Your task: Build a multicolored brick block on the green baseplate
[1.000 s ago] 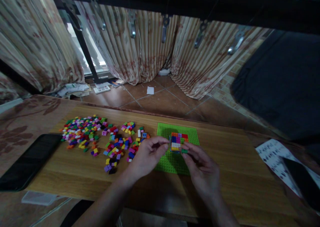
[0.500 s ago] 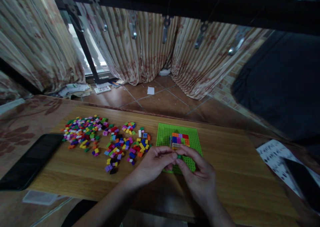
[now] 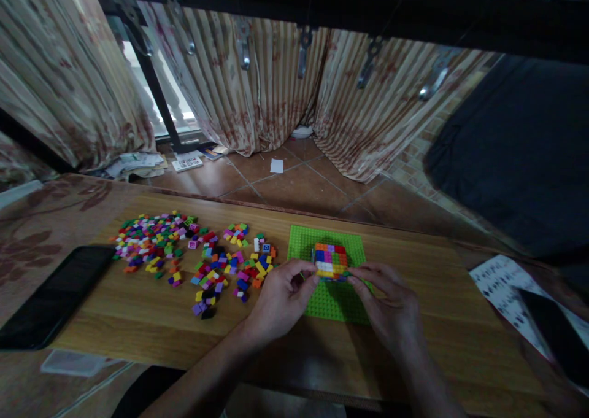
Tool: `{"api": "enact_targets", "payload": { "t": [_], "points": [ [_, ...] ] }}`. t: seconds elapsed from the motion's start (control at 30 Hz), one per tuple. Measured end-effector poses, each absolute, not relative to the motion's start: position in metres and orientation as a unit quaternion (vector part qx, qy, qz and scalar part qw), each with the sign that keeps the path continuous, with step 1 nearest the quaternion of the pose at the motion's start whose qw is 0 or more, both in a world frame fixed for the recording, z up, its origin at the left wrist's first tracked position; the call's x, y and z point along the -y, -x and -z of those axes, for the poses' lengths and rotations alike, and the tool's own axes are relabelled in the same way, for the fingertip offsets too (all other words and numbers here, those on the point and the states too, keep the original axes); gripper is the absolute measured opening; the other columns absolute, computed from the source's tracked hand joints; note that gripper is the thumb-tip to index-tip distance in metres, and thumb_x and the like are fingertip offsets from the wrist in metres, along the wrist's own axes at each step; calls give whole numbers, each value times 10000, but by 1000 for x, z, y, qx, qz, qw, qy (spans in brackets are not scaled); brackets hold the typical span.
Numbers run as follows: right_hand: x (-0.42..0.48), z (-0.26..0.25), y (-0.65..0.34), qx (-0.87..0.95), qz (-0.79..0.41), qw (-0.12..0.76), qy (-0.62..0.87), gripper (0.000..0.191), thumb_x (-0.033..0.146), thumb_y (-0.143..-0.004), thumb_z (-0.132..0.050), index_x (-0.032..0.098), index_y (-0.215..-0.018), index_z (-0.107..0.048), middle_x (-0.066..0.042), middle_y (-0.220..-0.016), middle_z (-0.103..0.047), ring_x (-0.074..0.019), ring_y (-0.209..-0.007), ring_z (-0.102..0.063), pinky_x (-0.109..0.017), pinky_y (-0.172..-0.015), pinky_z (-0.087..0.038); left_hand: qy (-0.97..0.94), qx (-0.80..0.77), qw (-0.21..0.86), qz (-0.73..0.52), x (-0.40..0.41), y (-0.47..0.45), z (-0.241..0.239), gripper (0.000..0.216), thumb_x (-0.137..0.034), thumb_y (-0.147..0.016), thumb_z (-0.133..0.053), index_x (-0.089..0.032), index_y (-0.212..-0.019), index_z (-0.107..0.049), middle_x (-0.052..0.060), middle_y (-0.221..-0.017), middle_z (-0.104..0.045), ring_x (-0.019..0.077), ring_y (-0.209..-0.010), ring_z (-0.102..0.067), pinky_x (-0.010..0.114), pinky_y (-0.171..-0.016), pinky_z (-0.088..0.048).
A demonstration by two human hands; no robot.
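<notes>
A green studded baseplate lies on the wooden table, and a block of multicoloured toy bricks stands on it. At the block's near left corner, my left hand is closed, its thumb and forefinger against the side. My right hand pinches a small green brick at the near right corner. Its fingertips partly cover that brick. Whether the brick is seated or only touching the block, I cannot tell.
Loose toy bricks are heaped on the table's left, with smaller clusters nearer the baseplate. A black phone-like slab lies at the left edge. On the right are a printed sheet and another dark device.
My hands have moved apart. The right one has shifted right to the block's near right corner with the green brick, while the left one has stayed by the left corner. More of the block shows.
</notes>
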State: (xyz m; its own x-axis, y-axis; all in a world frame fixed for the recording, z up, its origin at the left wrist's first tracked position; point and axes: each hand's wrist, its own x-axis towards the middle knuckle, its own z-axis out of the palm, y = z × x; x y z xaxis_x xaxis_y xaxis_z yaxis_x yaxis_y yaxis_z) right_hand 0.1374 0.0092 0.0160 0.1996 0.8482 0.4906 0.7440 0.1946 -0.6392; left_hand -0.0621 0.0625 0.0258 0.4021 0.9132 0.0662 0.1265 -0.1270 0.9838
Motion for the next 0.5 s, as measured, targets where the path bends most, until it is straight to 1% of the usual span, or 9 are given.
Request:
{"api": "enact_targets", "payload": {
  "t": [0.1, 0.2, 0.33, 0.5],
  "points": [
    [-11, -11, -139, 641, -67, 442, 625, 123, 334, -891, -661, 306, -927, -775, -42, -971, -702, -211, -903, -656, -380, -781, -554, -695, -409, 447, -388, -64, 62, -22, 173, -225, -888, -583, -193, -1020, -691, 54, -940, -645, 146, -762, -604, 271, -698, -504],
    [-14, -8, -136, 652, -68, 442, 612, 126, 336, -889, -665, 321, -944, -776, -39, -1003, -701, -214, -925, -653, -394, -803, -553, -710, -411, 417, -392, -66, 60, -15, 246, -205, -895, -560, -214, -1125, -647, 71, -1069, -628, 153, -817, -625, 295, -738, -543],
    [-17, -2, -134, 644, -68, 452, 613, 109, 340, -872, -685, 329, -920, -782, -38, -1061, -693, -217, -948, -642, -406, -815, -544, -716, -421, 411, -376, -68, 58, -10, 333, -219, -908, -546, -212, -1239, -576, 84, -1129, -603, 156, -825, -625, 296, -704, -554],
    [-20, 2, -132, 612, -103, 481, 619, 74, 330, -837, -719, 322, -866, -786, -41, -1120, -675, -214, -950, -641, -404, -805, -542, -713, -423, 428, -360, -68, 55, -12, 324, -224, -904, -550, -181, -1224, -577, 107, -1155, -601, 166, -846, -616, 293, -688, -549]
  ]
}}
